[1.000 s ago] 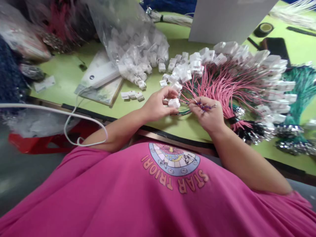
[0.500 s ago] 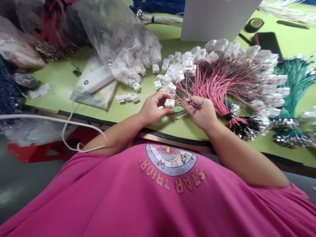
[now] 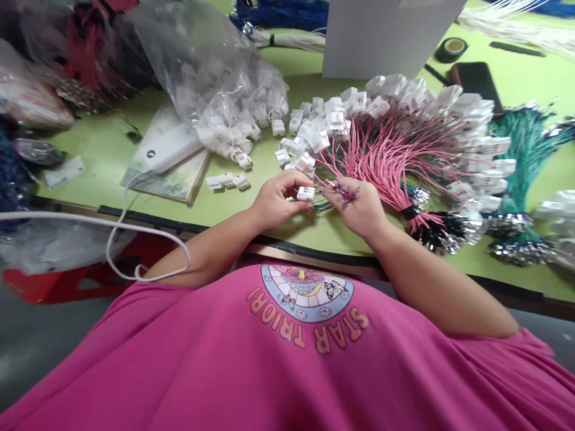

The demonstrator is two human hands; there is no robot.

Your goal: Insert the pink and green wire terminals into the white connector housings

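Between its thumb and fingers, my left hand pinches a white connector near the table's front edge. Just right of it, my right hand is closed on thin wires with small metal ends. Green wires run between the two hands. Behind and to the right lies a large bundle of pink wires, with white connectors fanned round its far and right sides. Several loose white connectors lie left of my left hand.
A clear bag of white connectors lies at the back left, beside a white device with a cable. Green wires, black tape and a dark phone-like object are at the right. A grey-white panel stands behind.
The whole view has shifted slightly, moving most things a little left. My hands keep their holds, and the white connector in my left hand appears slightly turned.
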